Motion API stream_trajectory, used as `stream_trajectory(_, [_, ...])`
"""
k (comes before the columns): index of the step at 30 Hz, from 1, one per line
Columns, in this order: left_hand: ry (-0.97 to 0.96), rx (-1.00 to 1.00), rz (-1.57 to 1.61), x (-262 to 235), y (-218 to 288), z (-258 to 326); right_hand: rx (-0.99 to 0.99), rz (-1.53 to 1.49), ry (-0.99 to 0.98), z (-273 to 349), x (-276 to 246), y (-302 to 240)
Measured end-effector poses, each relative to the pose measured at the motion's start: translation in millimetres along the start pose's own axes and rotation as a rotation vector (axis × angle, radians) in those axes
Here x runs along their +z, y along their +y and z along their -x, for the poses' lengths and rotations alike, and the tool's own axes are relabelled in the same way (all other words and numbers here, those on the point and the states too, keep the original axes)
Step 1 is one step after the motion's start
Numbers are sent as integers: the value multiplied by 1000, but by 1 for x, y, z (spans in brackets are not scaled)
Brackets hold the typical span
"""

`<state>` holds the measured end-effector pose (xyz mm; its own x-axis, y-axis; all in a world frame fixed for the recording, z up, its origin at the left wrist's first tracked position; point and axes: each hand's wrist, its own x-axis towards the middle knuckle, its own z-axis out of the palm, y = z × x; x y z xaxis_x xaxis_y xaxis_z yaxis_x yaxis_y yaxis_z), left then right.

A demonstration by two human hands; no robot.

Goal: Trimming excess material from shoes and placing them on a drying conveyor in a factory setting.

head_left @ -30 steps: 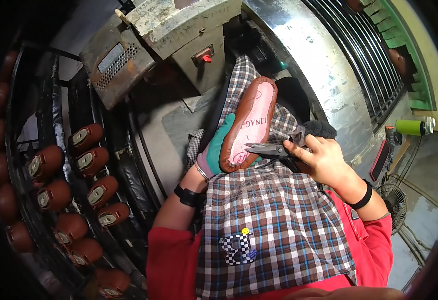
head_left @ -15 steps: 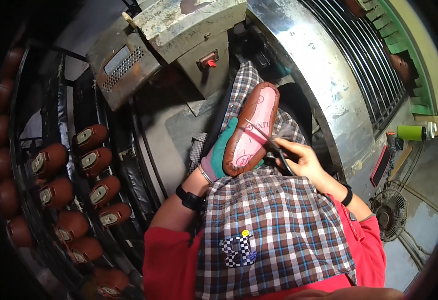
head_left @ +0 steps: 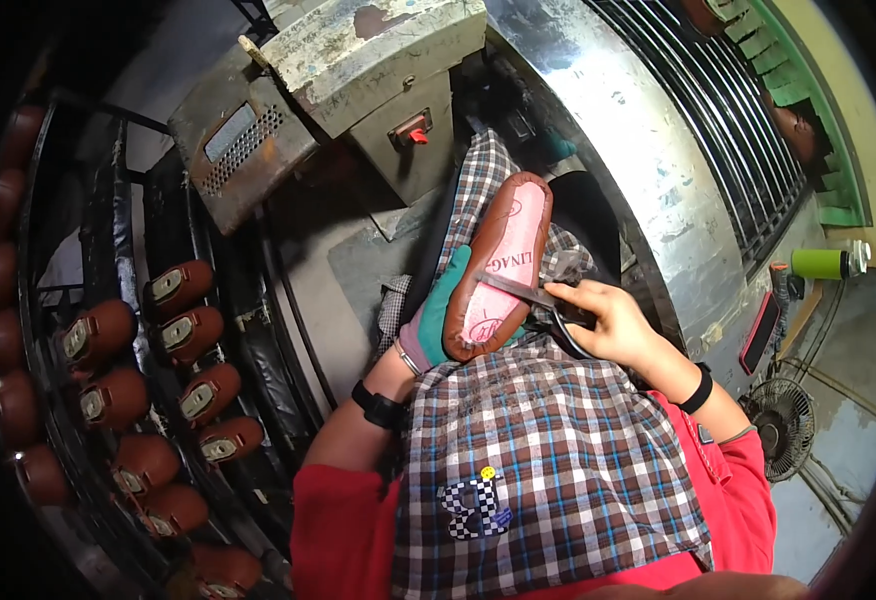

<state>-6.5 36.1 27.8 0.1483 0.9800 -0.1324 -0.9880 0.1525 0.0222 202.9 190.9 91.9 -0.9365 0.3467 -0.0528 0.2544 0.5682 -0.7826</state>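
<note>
Far left: curved dark rack (head_left: 108, 250) carrying rows of brown shoes (head_left: 98, 330), rounded, glossy, each with a pale insole patch. Far centre: worn grey metal machine housing (head_left: 358, 60), rust-stained, perforated side panel, small red switch (head_left: 418, 135). Near centre: checked cloth apron (head_left: 548, 440), soft woven, spread over the lap. Left hand (head_left: 433, 325), in a teal knitted glove, fingers wrapped around the heel end of a brown shoe on its last (head_left: 498, 270), sole up; pink smooth bottom, leather edge lasted over it, toe pointing far. Right hand (head_left: 608, 320), bare, fingers closed about the dark handles of metal scissors (head_left: 528, 292), blades laid across the sole. Risk, judged: blades slipping off the smooth bottom could nick the leather or the gloved hand close by; a loose one-handed hold could let the shoe twist. Right: ribbed metal panel (head_left: 718, 130), green bottle (head_left: 823, 263), small floor fan (head_left: 783, 425).
</note>
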Motion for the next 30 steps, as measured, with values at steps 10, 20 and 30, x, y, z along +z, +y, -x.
stream_trajectory(10, [211, 193, -634, 16, -4, 6, -265, 708, -83, 5, -44, -44])
stream_trajectory(20, [476, 54, -382, 52, -1, 9, 145, -656, 147, -7, 40, 0])
stream_trajectory(30, [178, -60, -1955, 116, 51, 17, 634, -1565, 62, -22, -15, 29])
